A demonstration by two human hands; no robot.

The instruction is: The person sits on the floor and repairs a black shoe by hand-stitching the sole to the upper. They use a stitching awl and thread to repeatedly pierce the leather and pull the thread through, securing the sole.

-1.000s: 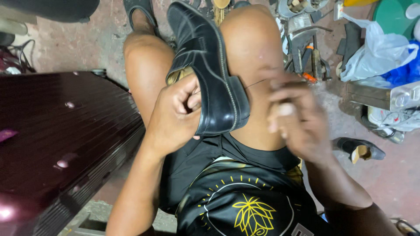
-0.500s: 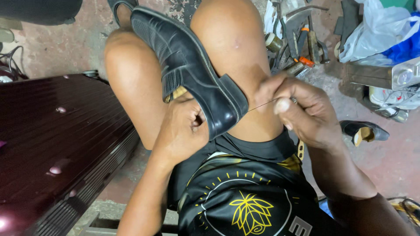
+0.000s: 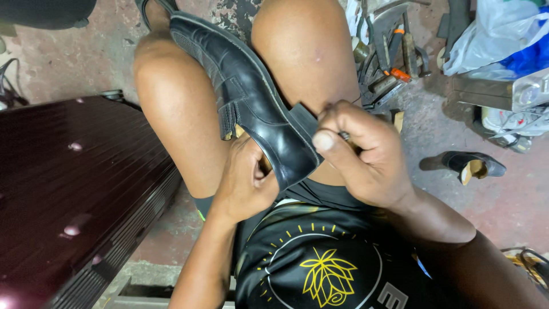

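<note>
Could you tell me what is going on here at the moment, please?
A seated person holds a black leather shoe between their bare knees. The left hand grips the shoe from beneath, near its opening. The right hand pinches a thin metal tool against the shoe's heel end. Hand tools and another dark shoe lie on the floor nearby.

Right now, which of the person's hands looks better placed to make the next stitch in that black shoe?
The right hand, probably. It pinches a thin metal tool beside the heel end of the black shoe, so it is free to work. The left hand is busy gripping the shoe from inside, steadying it between the knees.
</note>
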